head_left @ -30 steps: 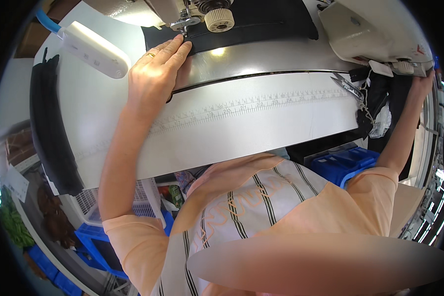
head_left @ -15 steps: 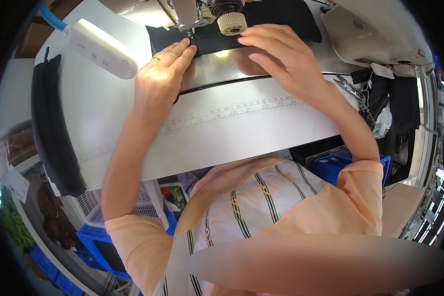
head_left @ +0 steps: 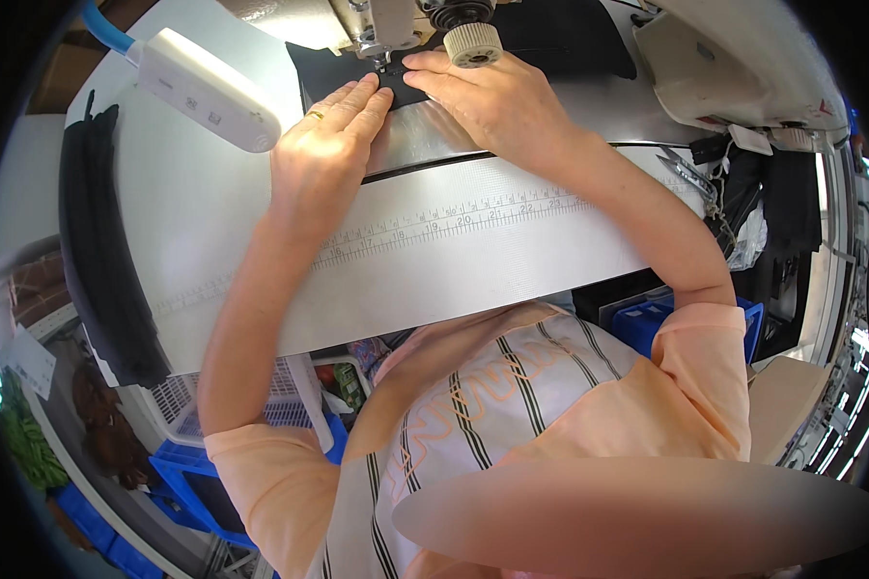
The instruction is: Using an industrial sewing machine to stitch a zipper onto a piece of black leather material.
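Black fabric [head_left: 570,39] lies flat under the presser foot [head_left: 382,60] of a sewing machine. My left hand [head_left: 323,145] rests on the fabric's near left part, fingers stretched out with the tips just left of the foot. A gold-coloured ring is on one of its fingers. My right hand [head_left: 502,101] lies on the cloth to the right of the foot, its fingers extended and pointing left. Its fingertips come close to the needle area. The cream machine dial [head_left: 473,44] hangs just above the right hand.
A white table [head_left: 434,280] with a printed ruler spans the front. Folded black cloth [head_left: 111,251] drapes over its left edge. A white lamp-like bar [head_left: 208,92] hangs at upper left. Thread snips [head_left: 686,172] lie at right. A white basket [head_left: 290,391] stands below.
My right hand has moved left across the fabric, from beside the dial to close by the presser foot. My left hand has barely shifted.
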Tool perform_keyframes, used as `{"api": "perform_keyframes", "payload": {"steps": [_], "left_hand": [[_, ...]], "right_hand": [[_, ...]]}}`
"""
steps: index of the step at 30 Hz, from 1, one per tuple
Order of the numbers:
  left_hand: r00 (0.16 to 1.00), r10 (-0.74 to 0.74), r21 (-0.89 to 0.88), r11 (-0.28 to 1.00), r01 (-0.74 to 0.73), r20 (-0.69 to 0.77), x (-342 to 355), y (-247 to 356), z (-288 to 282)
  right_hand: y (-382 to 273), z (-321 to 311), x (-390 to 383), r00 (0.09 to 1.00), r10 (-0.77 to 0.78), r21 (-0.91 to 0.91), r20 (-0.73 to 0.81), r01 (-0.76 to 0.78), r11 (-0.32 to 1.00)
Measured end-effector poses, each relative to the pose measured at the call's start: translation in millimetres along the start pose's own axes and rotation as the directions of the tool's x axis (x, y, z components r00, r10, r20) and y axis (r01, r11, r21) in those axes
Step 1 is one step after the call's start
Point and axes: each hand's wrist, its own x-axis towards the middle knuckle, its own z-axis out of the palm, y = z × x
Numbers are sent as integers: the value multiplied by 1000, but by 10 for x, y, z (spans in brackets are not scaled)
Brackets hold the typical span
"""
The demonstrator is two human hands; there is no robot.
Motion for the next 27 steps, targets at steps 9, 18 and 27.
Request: {"api": "perform_keyframes", "payload": {"steps": [9,18,27], "left_hand": [[1000,-1,19,1000,1,-2,-38,15,50],[1000,-17,-6,1000,17,-7,-43,29,8],[1000,-3,28,1000,3,-11,-1,40,-3]], "right_hand": [[-36,22,-49,1000,-11,-45,4,11,999],[-89,-33,-18,1000,1,-34,-11,-1,999],[-87,-38,-22,1000,-7,-40,8,7,999]]}}
